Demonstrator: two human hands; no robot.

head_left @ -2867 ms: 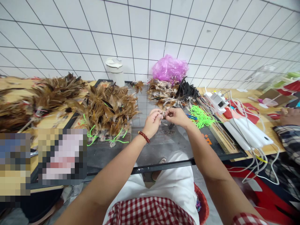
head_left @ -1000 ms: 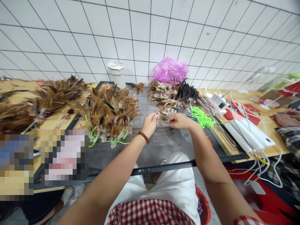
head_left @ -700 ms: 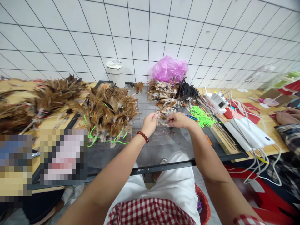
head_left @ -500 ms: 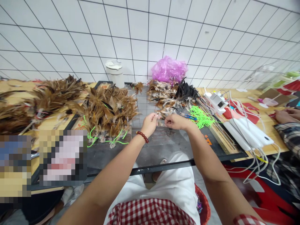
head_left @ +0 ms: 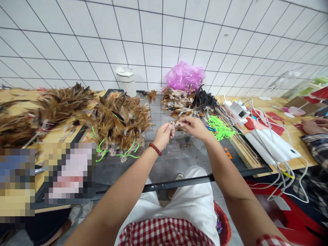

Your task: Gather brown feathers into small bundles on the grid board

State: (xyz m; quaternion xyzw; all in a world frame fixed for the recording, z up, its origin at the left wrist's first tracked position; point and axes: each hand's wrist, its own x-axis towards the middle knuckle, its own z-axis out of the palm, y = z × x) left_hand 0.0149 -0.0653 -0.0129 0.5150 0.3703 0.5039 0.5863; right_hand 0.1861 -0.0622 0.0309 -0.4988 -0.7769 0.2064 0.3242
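My left hand (head_left: 164,135), with a beaded bracelet at the wrist, is closed in a pinch over the dark glass tabletop (head_left: 161,162). Between its thumb and fingers is the pale end of a small feather (head_left: 176,124). From the other side, my right hand (head_left: 192,127) pinches at the same feather with thumb and forefinger; its exact grip is too small to see clearly. Left of my hands lies a large heap of brown feathers (head_left: 120,119). Bright green string (head_left: 219,128) is piled just right of my right hand, beside blue-handled scissors (head_left: 210,128), partly hidden.
A white lidded cup (head_left: 126,82) and a pink plastic bag (head_left: 185,76) stand by the tiled wall. Pale and black feathers (head_left: 205,100) lie before the bag. White power strips (head_left: 273,145) with cables are on the right, near another person's hands (head_left: 312,125).
My right hand has risen slightly, and its curled fingers have straightened toward my left hand. My left hand stays nearly in place. More of the feather shows between them.
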